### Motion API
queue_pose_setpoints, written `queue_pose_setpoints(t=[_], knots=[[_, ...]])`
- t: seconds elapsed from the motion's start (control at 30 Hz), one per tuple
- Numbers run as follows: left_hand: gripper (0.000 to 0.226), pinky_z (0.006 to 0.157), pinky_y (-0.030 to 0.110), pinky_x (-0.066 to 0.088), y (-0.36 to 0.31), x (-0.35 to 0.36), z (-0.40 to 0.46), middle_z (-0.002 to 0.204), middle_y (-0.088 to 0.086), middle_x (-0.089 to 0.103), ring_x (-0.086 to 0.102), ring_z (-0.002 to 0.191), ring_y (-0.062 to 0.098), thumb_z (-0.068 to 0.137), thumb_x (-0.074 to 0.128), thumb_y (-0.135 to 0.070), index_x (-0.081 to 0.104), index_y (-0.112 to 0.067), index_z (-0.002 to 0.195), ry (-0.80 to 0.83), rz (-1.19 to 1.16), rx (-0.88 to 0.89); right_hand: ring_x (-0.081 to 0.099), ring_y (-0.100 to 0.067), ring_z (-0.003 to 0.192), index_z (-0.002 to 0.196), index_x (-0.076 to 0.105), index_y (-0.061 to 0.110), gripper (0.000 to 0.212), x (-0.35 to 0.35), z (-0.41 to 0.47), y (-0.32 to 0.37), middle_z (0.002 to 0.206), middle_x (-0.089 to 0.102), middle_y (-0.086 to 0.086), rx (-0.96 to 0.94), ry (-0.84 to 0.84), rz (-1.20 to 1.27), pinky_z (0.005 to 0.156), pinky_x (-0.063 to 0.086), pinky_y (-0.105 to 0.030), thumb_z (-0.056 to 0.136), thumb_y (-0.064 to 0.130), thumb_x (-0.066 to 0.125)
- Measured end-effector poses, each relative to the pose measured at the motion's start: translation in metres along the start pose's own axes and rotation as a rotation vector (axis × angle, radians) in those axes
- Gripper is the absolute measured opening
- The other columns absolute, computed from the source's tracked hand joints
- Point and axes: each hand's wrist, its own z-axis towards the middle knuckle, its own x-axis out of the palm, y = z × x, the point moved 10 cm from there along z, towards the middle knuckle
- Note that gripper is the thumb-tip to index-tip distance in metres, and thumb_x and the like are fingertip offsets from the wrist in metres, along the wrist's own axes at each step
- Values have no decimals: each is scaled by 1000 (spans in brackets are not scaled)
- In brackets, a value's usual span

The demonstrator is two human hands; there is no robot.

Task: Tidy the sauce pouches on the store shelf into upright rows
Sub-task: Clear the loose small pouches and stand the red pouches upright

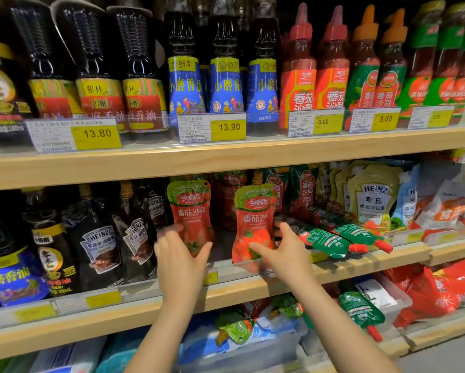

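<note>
Head view, centre frame: both hands are up at the middle shelf (pixel 252 289), one on each of two red tomato-sauce pouches. Left hand (pixel 180 254) sits at the lower part of the left pouch (pixel 191 211), fingers apart and curved, thumb out to the right; it touches or nearly touches the pouch front w/o visibly clamping it, likely steadying it upright. Right hand (pixel 282 251) is at the base of the right pouch (pixel 255 224), fingers spread, thumb across the pouch front and other fingers reaching round its right edge; looks like a loose hold, can't tell if it's a firm pinch. Both pouches stand about upright, right one further fwd near the clear shelf lip, so prob. being squared into a row w/ a gap between them. Right of centre, two green pouches (pixel 331 242) lie flat, red caps pointing lower right: not yet stood up, likely next. Behind them more red/green pouches stand in rows, and yellow Heinz pouches (pixel 374 195) stand further right. Left of frame, dark Heinz bottles (pixel 134 232) fill their section; upper shelf holds sesame-oil bottles (pixel 226 84) and ketchup bottles (pixel 298 76) behind price tags. Bottom shelf: a clear bin (pixel 279 343) w/ loose green pouches dumped in it.
</note>
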Motion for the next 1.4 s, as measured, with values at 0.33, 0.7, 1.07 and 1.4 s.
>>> queue_pose_setpoints(t=[0.33, 0.7, 1.07, 1.4], knots=[[75, 96, 49, 39, 32, 56, 25, 138, 24, 33, 41, 121, 43, 80, 68, -15, 20, 2, 134, 195, -52, -522, 59, -38, 98, 116, 41, 9, 57, 28, 20, 13, 106, 60, -16, 79, -119, -183, 75, 48, -40, 74, 31, 73], [40, 109, 50, 24, 0, 10, -61, 119, 7, 55, 47, 117, 26, 84, 50, -48, 52, -15, 107, 95, 203, 292, 58, -40, 100, 120, 37, 9, 55, 42, 31, 6, 110, 59, -19, 99, -97, -164, 76, 48, -42, 78, 27, 67], [51, 110, 50, 17, 27, 32, -73, 123, 9, 58, 42, 119, 26, 85, 41, -45, 46, -15, 126, 146, 402, 495, 57, -39, 106, 126, 29, 10, 56, 64, 58, -2, 119, 57, -19, 299, 45, -249, 82, 48, -46, 84, 22, 63], [43, 86, 34, 32, 39, -9, -52, 108, 4, 65, 55, 100, 21, 86, 45, -40, 55, -15, 120, 82, 358, 682, 49, -20, 61, 78, 53, 6, 37, 69, 8, 67, 71, 51, -4, -125, -86, -55, 57, 40, -33, 73, 36, 74]])
